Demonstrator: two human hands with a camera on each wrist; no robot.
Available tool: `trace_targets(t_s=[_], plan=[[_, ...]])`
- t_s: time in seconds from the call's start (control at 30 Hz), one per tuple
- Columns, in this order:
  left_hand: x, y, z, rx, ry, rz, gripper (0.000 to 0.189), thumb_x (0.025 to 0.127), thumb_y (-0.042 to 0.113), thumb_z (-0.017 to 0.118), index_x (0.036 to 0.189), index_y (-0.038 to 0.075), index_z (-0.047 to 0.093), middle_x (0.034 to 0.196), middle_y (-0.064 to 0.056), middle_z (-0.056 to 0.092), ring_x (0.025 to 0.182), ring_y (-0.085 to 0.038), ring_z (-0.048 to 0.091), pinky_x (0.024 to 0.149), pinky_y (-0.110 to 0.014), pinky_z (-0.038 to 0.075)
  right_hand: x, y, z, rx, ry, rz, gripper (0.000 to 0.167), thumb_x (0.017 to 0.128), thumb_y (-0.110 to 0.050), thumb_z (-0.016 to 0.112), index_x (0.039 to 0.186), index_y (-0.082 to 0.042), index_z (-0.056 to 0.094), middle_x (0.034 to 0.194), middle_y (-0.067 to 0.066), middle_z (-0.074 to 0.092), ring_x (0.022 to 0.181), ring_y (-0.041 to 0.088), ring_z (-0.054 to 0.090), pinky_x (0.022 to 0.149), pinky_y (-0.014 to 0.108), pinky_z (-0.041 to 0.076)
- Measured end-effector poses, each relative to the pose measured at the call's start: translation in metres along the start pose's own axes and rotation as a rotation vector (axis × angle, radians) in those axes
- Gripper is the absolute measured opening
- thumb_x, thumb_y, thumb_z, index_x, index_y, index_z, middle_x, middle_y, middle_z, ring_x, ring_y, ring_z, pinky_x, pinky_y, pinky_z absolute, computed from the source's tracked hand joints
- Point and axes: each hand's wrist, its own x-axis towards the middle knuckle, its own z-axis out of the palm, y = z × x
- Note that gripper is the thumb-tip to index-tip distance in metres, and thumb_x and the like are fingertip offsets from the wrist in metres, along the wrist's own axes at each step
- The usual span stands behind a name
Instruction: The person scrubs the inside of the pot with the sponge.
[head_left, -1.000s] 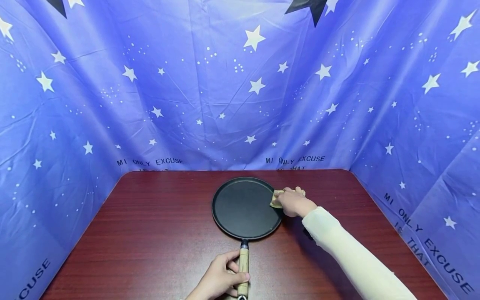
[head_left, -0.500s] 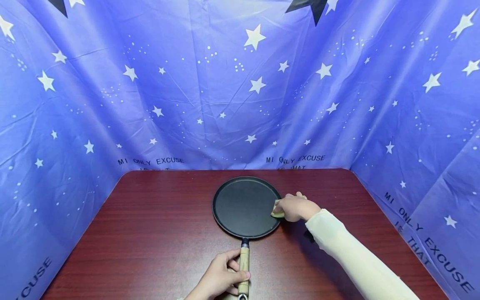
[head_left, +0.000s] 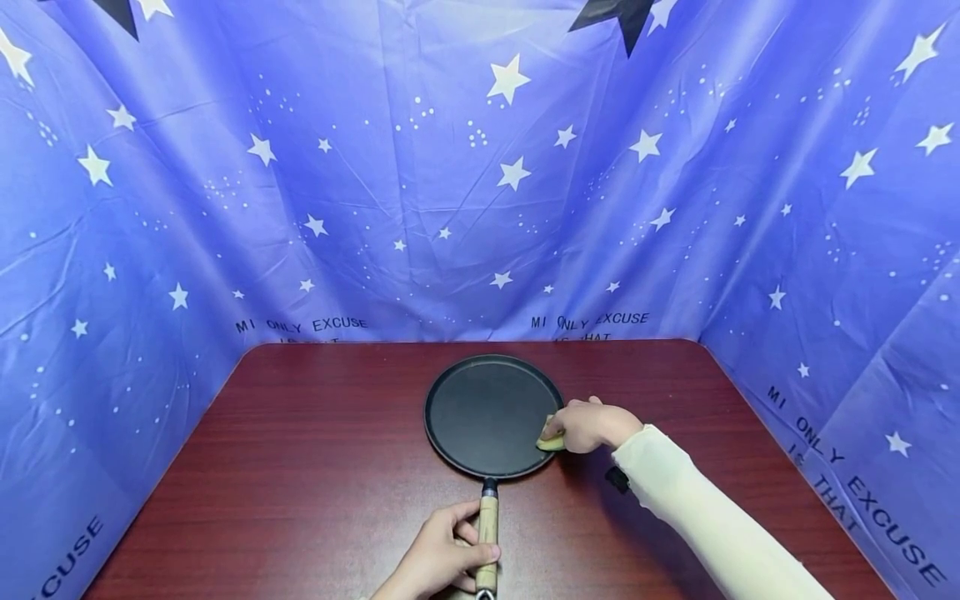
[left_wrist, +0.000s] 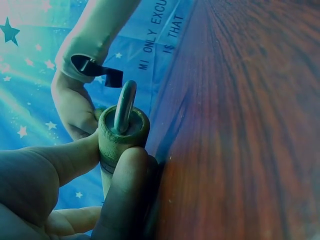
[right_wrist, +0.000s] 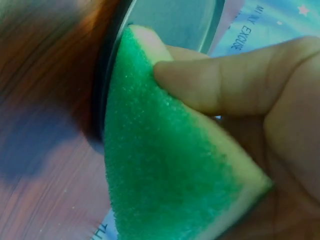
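Observation:
A round, flat black frying pan (head_left: 491, 412) with a low rim sits at the middle of the table. Its wooden handle (head_left: 487, 533) points toward the person, a metal hanging loop (left_wrist: 125, 107) at the end. My left hand (head_left: 442, 550) grips that handle, thumb on one side and fingers on the other. With my right hand (head_left: 596, 423) I pinch a sponge (right_wrist: 155, 150), yellow with a rough green face, against the pan's right rim. Seen from the right wrist, the green side lies along the outer edge and the thumb presses the yellow side.
The reddish-brown wooden table (head_left: 315, 467) spreads around the pan. A blue curtain (head_left: 420, 167) with white stars and printed words hangs behind it and along both sides. A black strap piece (head_left: 617, 479) hangs under the right sleeve (head_left: 697, 500).
My right hand has slid the sponge along the pan's right rim, toward the person. The left hand keeps its hold on the handle, and the pan stays nearly in place.

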Motion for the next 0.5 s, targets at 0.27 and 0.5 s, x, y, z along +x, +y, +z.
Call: trace_targets(t_s=[0.27,0.5], plan=[[0.002,-0.002,0.000,-0.009,0.007,-0.003,0.073,0.086,-0.004,0.081,0.150,-0.012,0.047,0.086,-0.009,0.056,0.060,-0.017,0.068,0.046,-0.028,0.062,-0.001,-0.011,0.004,0.039,-0.028,-0.027,0.033,0.095,-0.010,0.068,0.120,-0.026,0.082,0.116,-0.005,0.072,0.108,0.026,0.054,0.086,0.043,0.044],[0.000,-0.002,-0.001,-0.032,-0.004,-0.008,0.073,0.087,-0.004,0.081,0.152,-0.009,0.048,0.086,-0.010,0.057,0.061,-0.018,0.069,0.047,-0.027,0.062,0.002,-0.020,0.005,0.055,-0.079,-0.104,0.033,0.099,-0.008,0.064,0.123,-0.021,0.081,0.117,-0.006,0.073,0.098,0.012,0.053,0.082,0.031,0.047]])
